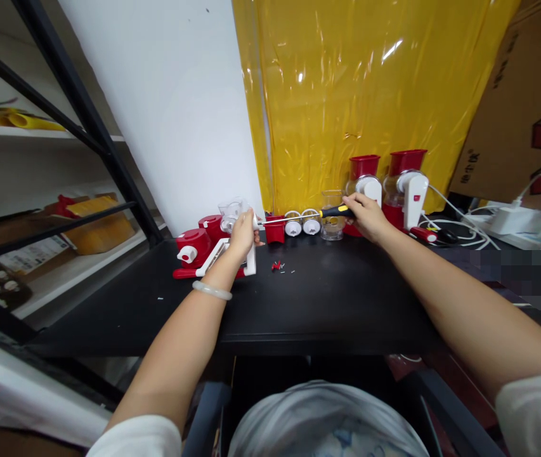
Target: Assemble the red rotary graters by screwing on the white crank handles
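Observation:
My right hand [364,214] is closed around the black and yellow handle of a screwdriver [337,211]. Its long metal shaft points left, and the tip meets a white piece at my left hand [242,236]. That hand is closed on a clear and white plastic part [233,209]; my fingers hide much of it. Just below, a white frame [250,261] stands on the table beside two red grater bases [194,246]. Small red pieces and screws [278,266] lie scattered on the black tabletop to the right of my left hand.
Behind the screwdriver stand a red hopper [275,231], two white round pieces [293,226] and a clear container [332,228]. Two red and white rotary graters [410,190] are at the back right, near white cables and a power strip [512,219]. A black-framed shelf [103,146] borders the left.

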Tool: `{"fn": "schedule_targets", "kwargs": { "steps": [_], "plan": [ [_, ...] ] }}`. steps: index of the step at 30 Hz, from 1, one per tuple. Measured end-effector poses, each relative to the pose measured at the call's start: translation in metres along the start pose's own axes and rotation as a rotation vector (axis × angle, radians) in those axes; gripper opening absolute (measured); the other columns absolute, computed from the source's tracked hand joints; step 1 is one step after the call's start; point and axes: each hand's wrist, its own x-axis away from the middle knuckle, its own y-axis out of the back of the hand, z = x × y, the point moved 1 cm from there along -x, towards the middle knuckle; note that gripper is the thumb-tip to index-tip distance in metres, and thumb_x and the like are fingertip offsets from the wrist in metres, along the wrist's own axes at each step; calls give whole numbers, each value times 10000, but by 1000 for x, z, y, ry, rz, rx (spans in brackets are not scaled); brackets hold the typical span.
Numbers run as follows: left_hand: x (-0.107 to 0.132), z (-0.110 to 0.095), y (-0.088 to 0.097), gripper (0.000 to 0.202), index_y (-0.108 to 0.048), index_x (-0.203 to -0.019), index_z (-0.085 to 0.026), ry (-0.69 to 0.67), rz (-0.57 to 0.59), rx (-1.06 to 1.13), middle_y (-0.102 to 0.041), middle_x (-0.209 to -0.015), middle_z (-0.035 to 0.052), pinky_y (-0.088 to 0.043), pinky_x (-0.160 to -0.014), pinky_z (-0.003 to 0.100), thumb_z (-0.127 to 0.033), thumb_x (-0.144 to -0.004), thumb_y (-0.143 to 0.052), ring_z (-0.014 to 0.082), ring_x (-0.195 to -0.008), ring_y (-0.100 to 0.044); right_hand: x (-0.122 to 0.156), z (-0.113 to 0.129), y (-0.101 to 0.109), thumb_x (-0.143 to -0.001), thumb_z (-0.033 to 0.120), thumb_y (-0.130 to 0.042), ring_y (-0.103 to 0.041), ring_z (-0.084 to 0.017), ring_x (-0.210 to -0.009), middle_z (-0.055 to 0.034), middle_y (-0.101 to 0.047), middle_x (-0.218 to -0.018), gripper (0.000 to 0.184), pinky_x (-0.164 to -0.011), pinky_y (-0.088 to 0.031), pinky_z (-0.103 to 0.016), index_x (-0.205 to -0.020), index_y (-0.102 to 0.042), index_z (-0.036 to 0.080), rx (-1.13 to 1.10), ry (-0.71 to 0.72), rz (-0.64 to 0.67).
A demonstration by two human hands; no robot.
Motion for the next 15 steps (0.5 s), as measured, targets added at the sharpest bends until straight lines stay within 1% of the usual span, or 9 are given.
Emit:
{"fn": "schedule_targets", "kwargs": {
  "steps": [2,4,7,9,12,13,15],
  "plan": [
    [0,1,0,387,-526,-882,-219,-81,-23,-45,-420,-536,-68,-452,-426,224,-588,-957,-440,90,-372,-419,1,1,-2,-838,508,-709,-463,-109,-460,37,-502,-558,360,-444,-362,-229,-725,-511,230,-66,-107,25],
    [3,1,2,389,-546,-910,-219,-236,-31,-109,-421,-537,-63,-468,-445,241,-592,-956,-446,101,-390,-436,3,1,-3,-889,522,-644,-452,-113,-424,26,-504,-522,351,-420,-354,-231,-746,-524,226,-87,-243,36],
    [11,-1,7,378,-571,-983,-219,-513,0,-222,-475,-599,-42,-500,-496,260,-575,-961,-443,121,-464,-501,6,-1,-2,-956,547,-520,-394,-105,-365,-8,-534,-479,384,-383,-323,-227,-767,-537,213,-5,-431,55],
    [17,-4,11,365,-575,-1020,-221,-636,24,-292,-538,-678,-19,-501,-520,253,-554,-966,-436,126,-524,-545,8,-3,-2,-955,542,-519,-339,-93,-342,-20,-525,-448,403,-358,-280,-220,-739,-539,203,86,-498,97],
    [22,-8,13,356,-573,-1023,-214,-716,49,-339,-586,-735,1,-482,-522,243,-531,-976,-417,125,-550,-567,8,-8,0,-930,497,-565,-282,-87,-325,-4,-466,-398,389,-336,-225,-227,-681,-536,199,162,-498,123],
    [22,-9,13,352,-574,-1019,-214,-719,55,-339,-589,-735,2,-479,-518,243,-526,-978,-416,126,-548,-566,7,-9,0,-923,475,-573,-271,-88,-320,3,-449,-386,378,-334,-218,-231,-666,-530,202,163,-476,111],
    [22,-9,11,347,-577,-1006,-219,-684,58,-329,-585,-721,-3,-476,-507,245,-528,-976,-422,126,-529,-555,5,-10,1,-911,429,-588,-271,-94,-313,12,-429,-370,349,-335,-217,-239,-646,-522,211,125,-368,77]
  ]
}}
